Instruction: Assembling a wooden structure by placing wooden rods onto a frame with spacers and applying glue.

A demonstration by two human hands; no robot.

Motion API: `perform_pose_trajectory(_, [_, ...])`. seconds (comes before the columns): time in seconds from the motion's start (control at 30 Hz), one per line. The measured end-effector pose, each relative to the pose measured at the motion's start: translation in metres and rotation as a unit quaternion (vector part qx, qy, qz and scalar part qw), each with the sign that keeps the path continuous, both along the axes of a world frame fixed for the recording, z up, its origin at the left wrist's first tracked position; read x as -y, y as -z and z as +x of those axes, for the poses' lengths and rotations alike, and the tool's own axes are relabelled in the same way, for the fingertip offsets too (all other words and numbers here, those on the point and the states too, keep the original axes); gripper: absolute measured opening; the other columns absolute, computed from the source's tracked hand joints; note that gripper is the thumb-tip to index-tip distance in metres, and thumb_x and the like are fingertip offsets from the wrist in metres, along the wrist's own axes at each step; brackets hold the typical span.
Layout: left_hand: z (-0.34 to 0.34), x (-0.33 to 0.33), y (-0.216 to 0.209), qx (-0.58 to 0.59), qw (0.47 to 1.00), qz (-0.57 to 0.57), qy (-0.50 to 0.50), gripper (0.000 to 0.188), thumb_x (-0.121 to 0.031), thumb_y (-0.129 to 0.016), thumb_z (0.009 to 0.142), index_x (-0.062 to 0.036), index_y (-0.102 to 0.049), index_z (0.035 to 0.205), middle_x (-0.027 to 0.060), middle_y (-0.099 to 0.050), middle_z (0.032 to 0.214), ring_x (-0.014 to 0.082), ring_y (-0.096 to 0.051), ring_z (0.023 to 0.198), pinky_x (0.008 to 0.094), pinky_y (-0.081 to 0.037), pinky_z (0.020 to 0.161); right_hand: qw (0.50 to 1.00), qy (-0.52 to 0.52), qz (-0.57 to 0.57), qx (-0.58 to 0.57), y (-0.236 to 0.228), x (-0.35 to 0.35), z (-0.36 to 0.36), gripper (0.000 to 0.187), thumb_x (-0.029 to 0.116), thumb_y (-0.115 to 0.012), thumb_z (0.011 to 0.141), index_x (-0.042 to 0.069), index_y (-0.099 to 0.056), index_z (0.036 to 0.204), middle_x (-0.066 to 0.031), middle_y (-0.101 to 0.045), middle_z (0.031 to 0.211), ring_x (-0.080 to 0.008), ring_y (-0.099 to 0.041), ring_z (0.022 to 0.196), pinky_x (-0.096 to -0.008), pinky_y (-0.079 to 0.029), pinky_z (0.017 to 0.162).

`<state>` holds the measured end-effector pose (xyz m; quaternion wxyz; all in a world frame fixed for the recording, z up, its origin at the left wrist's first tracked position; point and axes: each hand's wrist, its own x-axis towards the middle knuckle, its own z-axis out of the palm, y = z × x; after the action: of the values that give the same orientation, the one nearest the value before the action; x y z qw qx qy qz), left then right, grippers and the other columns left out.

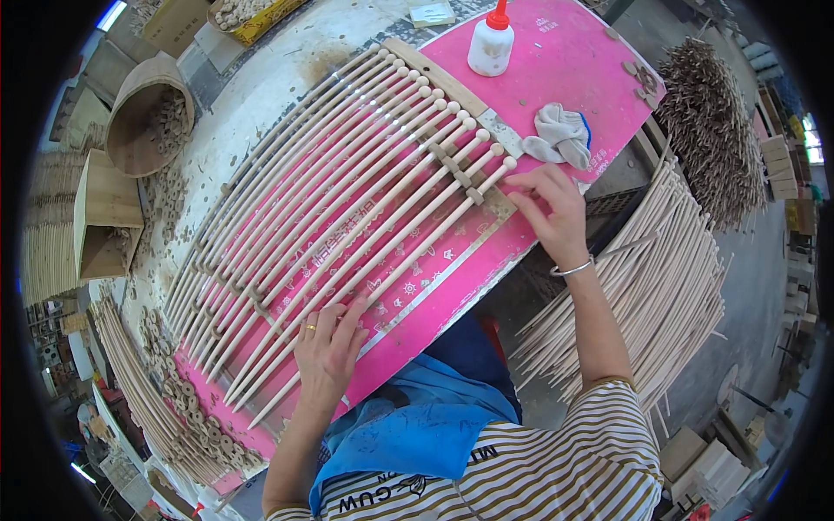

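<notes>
Many pale wooden rods with ball ends lie side by side across a pink printed board on the table. Small notched wooden blocks sit between and under them, holding them apart. My left hand, with a ring on one finger, is closed around the lower part of the nearest rod. Close by that rod's ball end, my right hand has its thumb and fingers bent but apart, with nothing visible between them. A wooden strip runs along the ball ends.
A white glue bottle with a red cap and a crumpled glove rest at the board's far right. Bundled rods lie to my right. On the left are a tipped round tub, a wooden box and scattered wooden rings.
</notes>
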<state>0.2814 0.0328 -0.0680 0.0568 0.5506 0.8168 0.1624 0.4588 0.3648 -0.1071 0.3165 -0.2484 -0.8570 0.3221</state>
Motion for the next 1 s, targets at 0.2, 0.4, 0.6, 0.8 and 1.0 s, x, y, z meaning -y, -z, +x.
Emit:
perform_pose_trajectory(0.2, [-0.001,0.001,0.009,-0.009,1.0,0.005,-0.004,0.048,-0.002,-0.075,0.081,-0.0097,-0.071,0.128,0.0084,-0.062,0.101,0.0255,-0.064,0.09,0.0383,-0.052,0.073,0.991,-0.086,0.091,0.055,0.01,0.011,-0.015,0.035,0.013,-0.079,0.08,0.015,-0.076,0.115,-0.0055,-0.061,0.091,-0.0241,-0.063,0.085,-0.0362,-0.051,0.074])
perform_pose_trajectory(0.4, [-0.004,0.0,0.007,-0.014,1.0,0.011,0.006,0.048,0.001,-0.07,0.081,-0.0086,-0.071,0.128,0.0085,-0.062,0.099,0.0269,-0.063,0.086,0.0388,-0.053,0.072,0.989,-0.095,0.108,0.035,0.011,0.006,-0.021,0.033,0.011,-0.077,0.08,0.014,-0.076,0.113,-0.0055,-0.06,0.09,-0.024,-0.062,0.083,-0.037,-0.05,0.071])
perform_pose_trajectory(0.6, [-0.005,0.0,0.005,0.02,1.0,0.006,0.005,0.048,0.0,-0.07,0.081,-0.0084,-0.071,0.128,0.0088,-0.062,0.1,0.0269,-0.064,0.089,0.0384,-0.053,0.074,0.987,-0.088,0.128,0.036,0.013,0.006,-0.021,0.026,0.013,-0.075,0.082,0.013,-0.074,0.108,-0.0062,-0.059,0.089,-0.0256,-0.062,0.086,-0.0385,-0.052,0.072])
perform_pose_trajectory(0.8, [-0.006,0.0,0.003,0.011,1.0,0.014,0.0,0.044,-0.003,-0.072,0.084,-0.009,-0.072,0.128,0.0089,-0.064,0.102,0.0273,-0.065,0.091,0.0393,-0.053,0.075,0.992,-0.082,0.091,0.024,0.011,0.006,-0.021,0.03,0.011,-0.077,0.081,0.013,-0.073,0.111,-0.0064,-0.062,0.091,-0.0257,-0.064,0.086,-0.0383,-0.052,0.072])
perform_pose_trajectory(1.0, [-0.065,0.013,-0.003,-0.069,0.986,0.072,-0.134,0.034,-0.004,-0.07,0.088,-0.0068,-0.07,0.122,0.0101,-0.067,0.111,0.0314,-0.064,0.101,0.0431,-0.05,0.086,0.998,-0.018,-0.055,-0.027,-0.001,0.026,-0.004,0.027,0.005,-0.078,0.084,0.007,-0.075,0.111,-0.0067,-0.063,0.086,-0.0186,-0.064,0.077,-0.0311,-0.05,0.066])
